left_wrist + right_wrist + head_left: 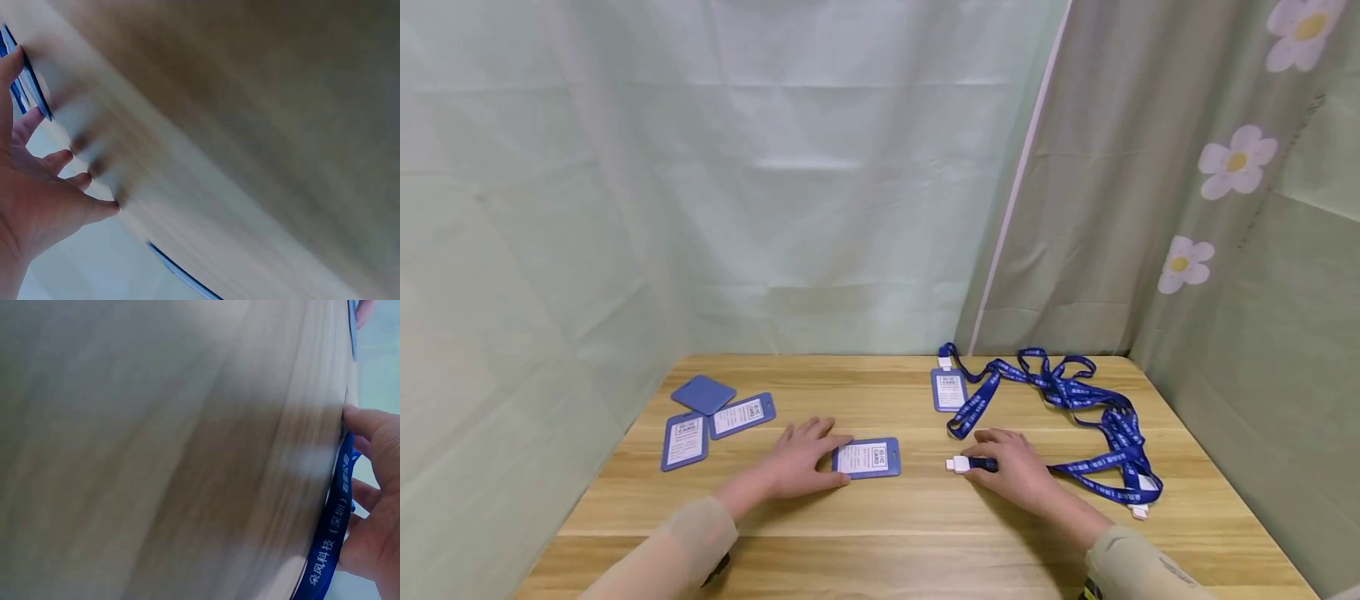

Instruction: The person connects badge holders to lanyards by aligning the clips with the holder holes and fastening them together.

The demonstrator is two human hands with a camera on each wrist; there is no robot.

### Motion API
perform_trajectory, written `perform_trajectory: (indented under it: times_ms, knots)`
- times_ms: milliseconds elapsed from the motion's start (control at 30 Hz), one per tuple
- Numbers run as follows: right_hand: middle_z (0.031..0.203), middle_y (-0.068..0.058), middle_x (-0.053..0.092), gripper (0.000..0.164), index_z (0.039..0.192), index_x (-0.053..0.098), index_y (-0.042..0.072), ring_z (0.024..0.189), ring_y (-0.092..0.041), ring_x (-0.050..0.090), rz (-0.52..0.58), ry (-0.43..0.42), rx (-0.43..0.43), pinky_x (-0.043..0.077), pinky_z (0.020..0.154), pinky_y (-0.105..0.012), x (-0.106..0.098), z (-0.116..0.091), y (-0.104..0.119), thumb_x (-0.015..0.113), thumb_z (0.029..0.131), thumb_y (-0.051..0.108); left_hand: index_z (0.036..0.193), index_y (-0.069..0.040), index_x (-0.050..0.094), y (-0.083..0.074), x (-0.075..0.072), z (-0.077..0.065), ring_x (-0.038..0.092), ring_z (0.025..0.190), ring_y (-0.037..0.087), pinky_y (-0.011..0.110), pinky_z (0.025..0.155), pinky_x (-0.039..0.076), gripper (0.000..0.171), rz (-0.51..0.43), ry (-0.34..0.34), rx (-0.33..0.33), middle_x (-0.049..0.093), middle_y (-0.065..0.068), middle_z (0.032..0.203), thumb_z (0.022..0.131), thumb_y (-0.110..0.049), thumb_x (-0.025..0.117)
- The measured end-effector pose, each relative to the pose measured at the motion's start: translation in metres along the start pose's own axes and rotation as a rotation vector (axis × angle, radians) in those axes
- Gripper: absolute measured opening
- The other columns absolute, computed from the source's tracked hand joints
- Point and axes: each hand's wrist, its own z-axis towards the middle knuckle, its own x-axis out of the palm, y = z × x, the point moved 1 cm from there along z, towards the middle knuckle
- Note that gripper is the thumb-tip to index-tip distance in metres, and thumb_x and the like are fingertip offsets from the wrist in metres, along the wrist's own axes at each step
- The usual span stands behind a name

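Flat on the table lies a blue ID card holder (867,459) with a white printed insert. My left hand (806,461) has its thumb and index finger at opposite long edges of it, gripping its left end, while the other fingers spread on the wood. My right hand (1009,468) holds the end of a blue lanyard (330,531) with white lettering, thumb and finger close behind its white clip (958,465). That clip points left at the holder's slotted end, with a gap of bare wood between them. In the left wrist view, the holder (36,87) shows edge-on at the fingertips.
At the left lie three more blue holders, one face down (703,393) and two with inserts showing (685,440). Behind my right hand, a holder (950,390) hangs on a lanyard's clip. Tangled lanyards (1123,425) cover the table's right side. Curtains (850,208) enclose the table (820,550).
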Motion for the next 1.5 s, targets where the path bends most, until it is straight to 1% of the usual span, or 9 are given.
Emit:
perform_trajectory:
  times_ms: [100, 233, 433, 567, 733, 833, 967, 1133, 1500]
  knots:
    - [0.142, -0.013, 0.06, 0.035, 0.12, 0.077, 0.025, 0.136, -0.042, 0.048, 0.007, 0.013, -0.008, 0.026, 0.112, -0.072, -0.004, -0.004, -0.001, 0.081, 0.088, 0.038, 0.154, -0.024, 0.049, -0.005, 0.002, -0.004, 0.021, 0.15, 0.047, 0.074, 0.115, 0.012, 0.079, -0.005, -0.004, 0.016, 0.031, 0.02, 0.163, 0.089, -0.067, 0.066]
    - [0.146, -0.013, 0.057, 0.037, 0.121, 0.077, 0.028, 0.141, -0.044, 0.042, 0.025, 0.021, 0.033, 0.018, 0.11, -0.079, -0.006, -0.007, -0.001, 0.082, 0.087, 0.041, 0.154, -0.02, 0.048, -0.008, 0.003, -0.009, 0.022, 0.15, 0.047, 0.075, 0.115, 0.011, 0.084, -0.025, -0.026, 0.007, 0.032, 0.02, 0.163, 0.087, -0.067, 0.068]
    - [0.148, -0.015, 0.055, 0.03, 0.114, 0.08, 0.028, 0.144, -0.048, 0.036, 0.085, 0.026, 0.111, 0.01, 0.11, -0.081, -0.004, -0.006, 0.004, 0.083, 0.086, 0.037, 0.148, -0.023, 0.057, -0.011, 0.007, -0.011, 0.025, 0.149, 0.048, 0.077, 0.113, 0.011, 0.071, -0.034, -0.06, -0.03, 0.036, 0.021, 0.161, 0.089, -0.06, 0.071]
    - [0.149, -0.017, 0.053, 0.028, 0.112, 0.081, 0.028, 0.144, -0.052, 0.032, 0.114, 0.025, 0.136, 0.006, 0.108, -0.083, -0.001, -0.005, 0.009, 0.084, 0.085, 0.037, 0.147, -0.026, 0.058, -0.018, 0.011, -0.008, 0.024, 0.149, 0.049, 0.077, 0.113, 0.01, 0.069, -0.051, -0.066, -0.038, 0.035, 0.02, 0.161, 0.089, -0.062, 0.07]
    - [0.151, -0.017, 0.052, 0.036, 0.118, 0.079, 0.029, 0.145, -0.054, 0.028, 0.109, 0.031, 0.147, 0.005, 0.108, -0.083, 0.0, -0.005, 0.012, 0.084, 0.084, 0.042, 0.15, -0.026, 0.055, -0.025, 0.014, -0.005, 0.021, 0.15, 0.049, 0.078, 0.113, 0.007, 0.074, -0.055, -0.062, -0.032, 0.032, 0.02, 0.163, 0.088, -0.064, 0.069]
    - [0.151, -0.016, 0.051, 0.039, 0.118, 0.079, 0.03, 0.146, -0.053, 0.027, 0.1, 0.019, 0.166, 0.005, 0.108, -0.083, 0.0, -0.006, 0.011, 0.085, 0.083, 0.043, 0.149, -0.024, 0.056, -0.025, 0.013, -0.007, 0.022, 0.149, 0.05, 0.079, 0.111, 0.006, 0.075, -0.06, -0.085, -0.044, 0.034, 0.021, 0.162, 0.086, -0.062, 0.073]
    - [0.152, -0.017, 0.05, 0.036, 0.115, 0.08, 0.031, 0.147, -0.053, 0.025, 0.12, 0.002, 0.192, 0.001, 0.109, -0.082, 0.002, -0.005, 0.011, 0.086, 0.081, 0.042, 0.146, -0.025, 0.059, -0.025, 0.013, -0.007, 0.021, 0.149, 0.05, 0.08, 0.111, 0.005, 0.072, -0.077, -0.089, -0.065, 0.034, 0.021, 0.161, 0.086, -0.062, 0.073]
    - [0.153, -0.018, 0.049, 0.031, 0.11, 0.081, 0.032, 0.148, -0.052, 0.023, 0.143, -0.003, 0.208, -0.001, 0.109, -0.081, 0.005, -0.003, 0.015, 0.087, 0.081, 0.04, 0.147, -0.03, 0.059, -0.028, 0.015, -0.003, 0.02, 0.15, 0.05, 0.08, 0.111, 0.005, 0.07, -0.065, -0.075, -0.075, 0.033, 0.02, 0.163, 0.087, -0.066, 0.069]
    - [0.153, -0.018, 0.049, 0.027, 0.108, 0.082, 0.033, 0.147, -0.052, 0.024, 0.155, 0.003, 0.233, -0.002, 0.11, -0.08, 0.007, 0.0, 0.017, 0.086, 0.082, 0.039, 0.147, -0.032, 0.059, -0.033, 0.019, 0.002, 0.019, 0.15, 0.049, 0.08, 0.111, 0.005, 0.071, -0.068, -0.074, -0.089, 0.032, 0.019, 0.163, 0.086, -0.068, 0.069]
